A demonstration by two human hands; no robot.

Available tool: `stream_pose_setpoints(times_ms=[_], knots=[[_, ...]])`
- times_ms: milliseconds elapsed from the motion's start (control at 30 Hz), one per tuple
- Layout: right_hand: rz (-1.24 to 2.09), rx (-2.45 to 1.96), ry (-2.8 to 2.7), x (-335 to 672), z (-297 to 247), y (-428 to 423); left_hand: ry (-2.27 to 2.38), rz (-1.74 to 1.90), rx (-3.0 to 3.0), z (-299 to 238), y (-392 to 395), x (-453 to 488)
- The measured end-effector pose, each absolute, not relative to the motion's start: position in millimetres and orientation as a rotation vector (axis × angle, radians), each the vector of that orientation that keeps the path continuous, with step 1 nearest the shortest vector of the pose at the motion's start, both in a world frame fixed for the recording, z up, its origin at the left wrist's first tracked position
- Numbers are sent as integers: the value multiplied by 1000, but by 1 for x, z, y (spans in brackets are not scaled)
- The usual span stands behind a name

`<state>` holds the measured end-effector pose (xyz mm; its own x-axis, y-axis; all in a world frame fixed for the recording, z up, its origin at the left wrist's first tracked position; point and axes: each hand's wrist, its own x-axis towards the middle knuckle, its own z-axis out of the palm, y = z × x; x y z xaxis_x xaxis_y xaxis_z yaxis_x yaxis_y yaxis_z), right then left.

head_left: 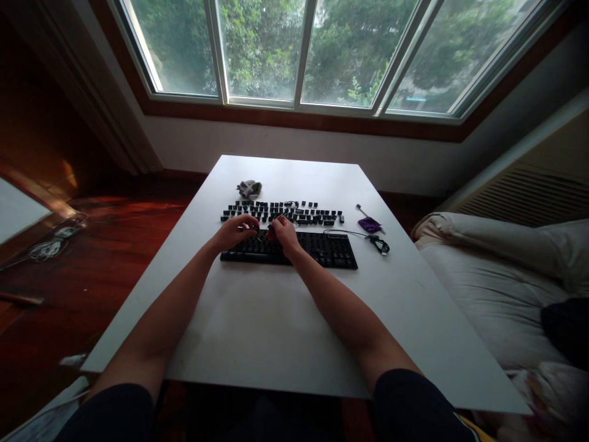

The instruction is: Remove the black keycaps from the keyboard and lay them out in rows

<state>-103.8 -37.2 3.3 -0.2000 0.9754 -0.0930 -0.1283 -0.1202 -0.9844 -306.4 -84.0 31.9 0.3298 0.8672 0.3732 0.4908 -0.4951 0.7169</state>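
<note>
A black keyboard (322,250) lies across the white table, with both of my hands above its left half. My left hand (234,233) is closed, thumb and fingers bent together near a small dark piece that I cannot make out clearly. Close beside it, my right hand (285,234) pinches a thin, wire-like tool, with something dark at its fingertips. Just behind the keyboard, loose black keycaps (317,215) stand in several rows, partly hidden by my hands.
On the white table (257,319), a crumpled grey cloth (249,188) lies behind the keycaps. To the right are a small brush (361,210), a purple cloth (370,224) and a bundled black cable (378,244). A sofa (488,264) stands beyond the table's right edge.
</note>
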Motion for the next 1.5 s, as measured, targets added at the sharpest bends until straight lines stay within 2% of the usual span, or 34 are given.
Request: stream_pose_setpoints(times_ms=[233,533,933,1200,1367,1500], knots=[[1429,-886,-1374,-99,9,-37,1422,1033,2106,26,-84,-303],[921,-893,-1975,-84,11,-41,1509,1103,2070,23,-88,-293],[647,-886,-2177,-69,9,-36,1380,1045,2158,21,-88,-293],[413,-1298,-2074,52,-3,31,1412,702,2272,26,-85,-313],[268,-1604,-2043,133,-21,65,1447,644,2284,24,-84,-321],[250,-1689,-2095,156,-35,74,1458,627,2291,25,-85,-322]])
